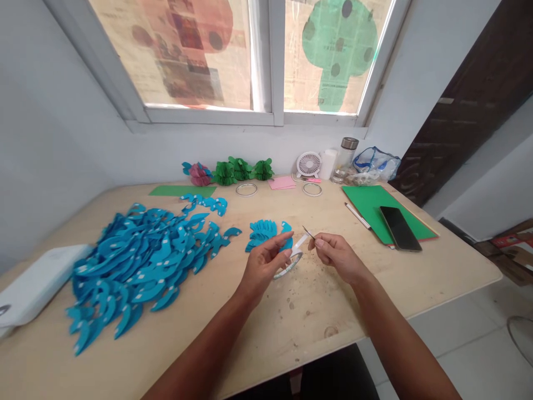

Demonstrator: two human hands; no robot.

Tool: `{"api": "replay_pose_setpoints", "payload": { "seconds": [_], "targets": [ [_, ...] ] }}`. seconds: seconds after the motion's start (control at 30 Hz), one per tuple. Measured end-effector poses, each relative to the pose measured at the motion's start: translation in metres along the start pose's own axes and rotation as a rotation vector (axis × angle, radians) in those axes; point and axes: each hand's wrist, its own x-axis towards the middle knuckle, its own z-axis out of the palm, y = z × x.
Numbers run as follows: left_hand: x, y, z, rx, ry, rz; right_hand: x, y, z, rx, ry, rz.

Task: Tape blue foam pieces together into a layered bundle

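My left hand [264, 264] is closed on a narrow roll of white tape [290, 270], its ring hanging below the fingers. From the roll a short loose strip of tape [301, 241] reaches up toward my right hand [335, 255]. Between the right thumb and fingers is a thin dark pointed tool [308, 232]; its exact kind is too small to tell. Just beyond the left fingers lies a small row of blue paper cutouts [263, 229], partly covered by that hand. A large heap of similar blue cutouts [145, 261] with white tape patches spreads across the table's left side.
A white box-like object [44, 283] lies at the left. Two tape rings [246, 190], pink paper [282, 183], green paper flowers [241, 170] and a small fan [308, 164] line the back. On the right are a pen [357, 215], green sheets [366, 203], a phone [400, 228] and a glass bottle [345, 158].
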Motion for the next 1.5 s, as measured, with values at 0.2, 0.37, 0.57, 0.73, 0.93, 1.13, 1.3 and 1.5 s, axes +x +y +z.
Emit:
{"api": "replay_pose_setpoints", "payload": {
  "seconds": [0.2, 0.37, 0.57, 0.73, 0.93, 1.13, 1.3, 1.5],
  "targets": [
    [0.000, 0.001, 0.000, 0.005, -0.033, -0.024, -0.001, 0.000, 0.002, -0.010, -0.039, 0.000],
    [0.001, -0.001, 0.001, 0.001, -0.079, -0.020, -0.001, -0.002, 0.003, -0.011, -0.049, 0.002],
    [0.001, -0.001, 0.000, -0.018, -0.205, -0.037, -0.001, -0.002, 0.004, -0.022, -0.063, 0.004],
    [0.001, -0.002, -0.002, -0.031, -0.257, -0.077, -0.001, -0.002, 0.004, -0.021, -0.064, 0.005],
    [0.004, -0.003, -0.003, -0.056, -0.184, -0.098, -0.001, -0.002, 0.004, -0.019, -0.060, 0.014],
    [0.006, -0.005, -0.003, -0.038, -0.047, -0.065, 0.000, -0.003, 0.004, -0.029, -0.019, 0.015],
    [0.009, -0.012, -0.004, -0.040, 0.016, 0.031, 0.000, -0.003, 0.003, -0.029, -0.010, 0.009],
    [0.008, -0.014, -0.001, -0.098, 0.038, 0.032, 0.000, -0.002, 0.004, -0.022, 0.010, 0.010]
  ]
}}
